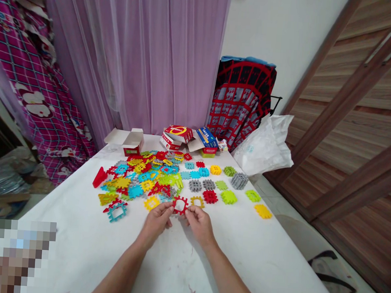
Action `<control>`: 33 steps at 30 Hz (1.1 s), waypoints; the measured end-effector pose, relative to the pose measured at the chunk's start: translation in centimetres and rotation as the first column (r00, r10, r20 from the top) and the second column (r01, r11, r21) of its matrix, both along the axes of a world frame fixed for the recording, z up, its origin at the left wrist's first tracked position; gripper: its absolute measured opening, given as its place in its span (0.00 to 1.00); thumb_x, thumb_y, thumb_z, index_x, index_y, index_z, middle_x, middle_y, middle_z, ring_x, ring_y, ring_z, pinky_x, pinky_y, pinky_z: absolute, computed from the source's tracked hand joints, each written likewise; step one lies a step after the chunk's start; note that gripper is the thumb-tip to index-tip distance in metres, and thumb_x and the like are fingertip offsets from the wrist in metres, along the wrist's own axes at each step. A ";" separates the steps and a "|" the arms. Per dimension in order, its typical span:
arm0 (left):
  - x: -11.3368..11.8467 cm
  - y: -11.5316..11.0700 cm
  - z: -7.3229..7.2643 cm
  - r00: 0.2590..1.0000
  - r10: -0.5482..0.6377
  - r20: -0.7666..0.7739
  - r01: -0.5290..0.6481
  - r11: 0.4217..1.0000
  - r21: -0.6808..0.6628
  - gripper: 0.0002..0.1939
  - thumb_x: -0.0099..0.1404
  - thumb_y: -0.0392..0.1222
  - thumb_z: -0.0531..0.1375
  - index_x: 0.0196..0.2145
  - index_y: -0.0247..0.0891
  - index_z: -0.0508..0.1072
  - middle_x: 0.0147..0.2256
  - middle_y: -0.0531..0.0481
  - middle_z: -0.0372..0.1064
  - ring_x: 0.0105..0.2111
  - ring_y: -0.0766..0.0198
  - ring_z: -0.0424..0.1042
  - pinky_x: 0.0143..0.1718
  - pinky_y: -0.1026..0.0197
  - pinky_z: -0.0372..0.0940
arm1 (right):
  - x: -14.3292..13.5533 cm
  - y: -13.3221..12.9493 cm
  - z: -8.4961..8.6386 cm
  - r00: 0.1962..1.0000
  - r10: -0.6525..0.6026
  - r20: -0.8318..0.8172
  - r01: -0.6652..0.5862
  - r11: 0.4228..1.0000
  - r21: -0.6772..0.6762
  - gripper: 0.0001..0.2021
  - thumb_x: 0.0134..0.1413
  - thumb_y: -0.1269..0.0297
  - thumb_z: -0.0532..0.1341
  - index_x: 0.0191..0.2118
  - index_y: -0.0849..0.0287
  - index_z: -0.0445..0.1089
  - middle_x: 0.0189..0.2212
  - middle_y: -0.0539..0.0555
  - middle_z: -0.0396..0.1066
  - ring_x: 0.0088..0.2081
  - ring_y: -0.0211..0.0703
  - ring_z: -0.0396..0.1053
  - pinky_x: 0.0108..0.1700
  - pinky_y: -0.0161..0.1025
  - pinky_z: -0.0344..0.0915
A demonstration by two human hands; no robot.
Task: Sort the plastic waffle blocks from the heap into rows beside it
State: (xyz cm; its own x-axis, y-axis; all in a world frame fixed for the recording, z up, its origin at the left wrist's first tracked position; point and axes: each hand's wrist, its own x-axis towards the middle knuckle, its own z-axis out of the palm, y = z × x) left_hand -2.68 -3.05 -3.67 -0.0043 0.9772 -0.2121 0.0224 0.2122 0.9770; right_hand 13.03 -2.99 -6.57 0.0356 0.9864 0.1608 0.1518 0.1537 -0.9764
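Observation:
Between my two hands is a red square frame-shaped building piece [181, 198] with notched edges. My left hand [158, 217] pinches its left side, and my right hand [200, 223] pinches its right side. Just beyond it lies a yellow frame piece [197, 202], with another yellow piece [152, 203] near my left hand. A blue frame piece [117, 211] rests farther left. Past my hands spreads a heap of mixed interlocking pieces [147, 174] in red, yellow, blue, green and grey. Small sorted groups, such as a red stack [210, 196] and a grey stack [195, 185], sit to the right.
Opened boxes stand at the back of the white table [161, 268]: a red one [132, 145], a red-and-white one [178, 136] and a blue one [207, 138]. A white plastic bag [265, 144] stands by the right edge. A grey cube [239, 181] is near that edge.

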 end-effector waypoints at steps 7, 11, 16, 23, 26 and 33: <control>0.4 -0.3 0.4 0.999 -0.029 -0.013 0.029 0.999 0.014 0.24 0.47 0.63 0.63 0.31 0.40 0.70 0.12 0.62 0.62 0.09 0.74 0.53 0.12 0.68 0.43 | 1.7 -0.1 2.8 0.762 -0.245 0.599 -0.093 0.874 0.476 0.30 0.48 0.60 0.66 0.58 0.57 0.65 0.58 0.63 0.63 0.58 0.55 0.62 0.58 0.51 0.61; 0.5 -0.2 0.4 0.999 -0.037 -0.029 0.038 0.999 0.028 0.23 0.47 0.63 0.63 0.29 0.40 0.70 0.12 0.62 0.62 0.09 0.74 0.53 0.11 0.68 0.43 | 2.0 0.1 4.9 0.561 -0.172 0.810 -0.244 0.900 0.360 0.30 0.45 0.60 0.68 0.58 0.54 0.66 0.61 0.62 0.58 0.60 0.58 0.58 0.58 0.54 0.59; 0.6 -0.1 0.2 0.998 -0.030 -0.050 0.033 0.998 0.048 0.23 0.47 0.63 0.63 0.28 0.41 0.70 0.12 0.61 0.62 0.09 0.73 0.54 0.11 0.69 0.42 | 1.6 0.5 6.2 0.474 -0.094 0.875 -0.288 0.923 0.256 0.27 0.46 0.61 0.67 0.55 0.54 0.68 0.60 0.61 0.59 0.58 0.58 0.59 0.56 0.54 0.59; -0.4 -0.1 0.7 0.995 0.014 -0.096 -0.004 0.995 0.104 0.26 0.53 0.65 0.58 0.34 0.39 0.74 0.27 0.50 0.76 0.13 0.71 0.63 0.12 0.68 0.49 | 5.0 2.8 7.7 0.529 -0.046 0.848 -0.232 0.953 0.196 0.27 0.45 0.59 0.68 0.55 0.52 0.70 0.55 0.58 0.63 0.55 0.53 0.63 0.56 0.48 0.60; -1.8 0.6 0.8 0.983 0.109 -0.145 -0.083 0.981 0.175 0.28 0.57 0.66 0.54 0.36 0.38 0.74 0.32 0.46 0.77 0.15 0.70 0.65 0.12 0.67 0.51 | 9.4 5.4 9.0 0.519 -0.023 0.855 -0.143 0.983 0.113 0.29 0.45 0.58 0.67 0.57 0.50 0.69 0.50 0.55 0.65 0.51 0.49 0.65 0.55 0.45 0.62; -5.7 3.0 0.3 0.883 0.327 -0.336 -0.170 0.891 0.420 0.23 0.61 0.62 0.52 0.33 0.41 0.75 0.28 0.50 0.77 0.23 0.63 0.72 0.26 0.62 0.67 | 14.0 8.7 10.5 0.263 0.245 0.933 -0.185 0.962 -0.201 0.33 0.41 0.53 0.70 0.57 0.45 0.69 0.65 0.57 0.53 0.66 0.64 0.47 0.63 0.59 0.49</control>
